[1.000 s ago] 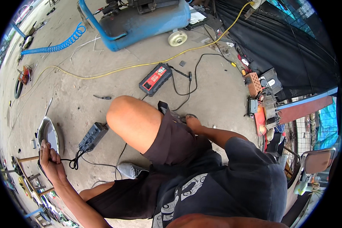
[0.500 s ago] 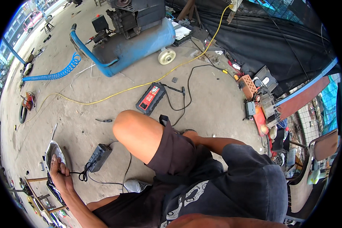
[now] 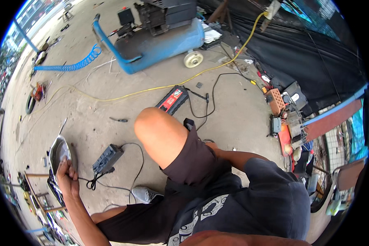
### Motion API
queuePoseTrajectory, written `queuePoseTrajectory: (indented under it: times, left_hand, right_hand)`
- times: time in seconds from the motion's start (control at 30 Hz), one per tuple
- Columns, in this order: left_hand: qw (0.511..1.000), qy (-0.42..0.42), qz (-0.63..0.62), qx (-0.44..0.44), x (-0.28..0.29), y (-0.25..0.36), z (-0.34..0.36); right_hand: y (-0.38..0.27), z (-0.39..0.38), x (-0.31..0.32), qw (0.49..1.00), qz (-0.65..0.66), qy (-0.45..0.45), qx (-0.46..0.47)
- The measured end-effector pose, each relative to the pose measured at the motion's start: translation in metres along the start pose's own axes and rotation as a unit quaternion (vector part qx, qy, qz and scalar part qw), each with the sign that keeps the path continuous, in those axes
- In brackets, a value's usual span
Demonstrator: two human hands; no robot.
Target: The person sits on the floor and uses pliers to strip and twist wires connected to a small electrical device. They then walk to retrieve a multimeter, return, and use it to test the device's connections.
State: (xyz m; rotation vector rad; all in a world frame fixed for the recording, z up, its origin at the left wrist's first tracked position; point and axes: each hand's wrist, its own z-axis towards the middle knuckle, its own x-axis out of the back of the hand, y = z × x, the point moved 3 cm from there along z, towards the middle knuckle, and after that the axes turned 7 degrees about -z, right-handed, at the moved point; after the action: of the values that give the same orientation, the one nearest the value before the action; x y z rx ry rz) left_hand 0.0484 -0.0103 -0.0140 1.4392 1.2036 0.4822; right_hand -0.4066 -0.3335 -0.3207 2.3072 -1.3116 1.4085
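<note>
My left hand (image 3: 68, 176) has curled fingers at a shiny metal bowl-like object (image 3: 60, 147) on the left; what it holds is hard to make out. A black cord runs from beside this hand to a black power adapter (image 3: 108, 158) with coiled cable on the ground. My right hand (image 3: 212, 146) is mostly hidden beside my bent knee, its fingers out of sight. Just beyond the knee lies a black and red charger-like box (image 3: 173, 99) with black leads.
A blue air compressor (image 3: 160, 47) stands ahead, with a coiled blue hose (image 3: 76, 63) and yellow cable (image 3: 123, 97). Clutter with a perforated brick (image 3: 276, 100) lines the black sheeting (image 3: 307, 69) on the right. A wooden frame (image 3: 39, 192) is at lower left.
The view has shifted, so objects sit slightly differently. My bent knee covers part of the red-faced box now. My left hand stays curled at the metal object.
</note>
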Motion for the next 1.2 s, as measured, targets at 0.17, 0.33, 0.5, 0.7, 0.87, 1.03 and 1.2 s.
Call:
queuePoseTrajectory:
  times: [0.17, 0.33, 0.5, 0.7, 0.87, 1.03, 1.2]
  left_hand:
    - [0.998, 0.009, 0.015, 0.060, -0.025, -0.015, 0.005]
    - [0.993, 0.010, 0.071, 0.091, -0.033, -0.041, 0.011]
    - [0.981, 0.002, 0.104, 0.165, -0.027, -0.103, 0.034]
    - [0.968, 0.008, 0.148, 0.204, -0.017, -0.178, 0.053]
    - [0.963, -0.010, 0.192, 0.188, -0.023, -0.202, 0.054]
    - [0.956, 0.015, 0.269, 0.117, -0.006, -0.206, 0.064]
    - [0.963, 0.077, 0.248, 0.067, 0.010, -0.188, 0.063]
  right_hand:
    - [0.001, 0.009, 0.007, 1.000, -0.023, 0.011, -0.006]
    - [-0.006, 0.037, 0.048, 0.998, -0.020, 0.050, 0.030]
    - [-0.023, 0.062, 0.093, 0.995, -0.018, 0.079, 0.059]
    - [-0.030, 0.069, 0.113, 0.993, -0.016, 0.089, 0.074]
    - [-0.031, 0.067, 0.119, 0.993, -0.017, 0.092, 0.074]
    - [-0.033, 0.065, 0.121, 0.993, -0.010, 0.093, 0.075]
    - [-0.034, 0.065, 0.126, 0.992, 0.001, 0.099, 0.074]
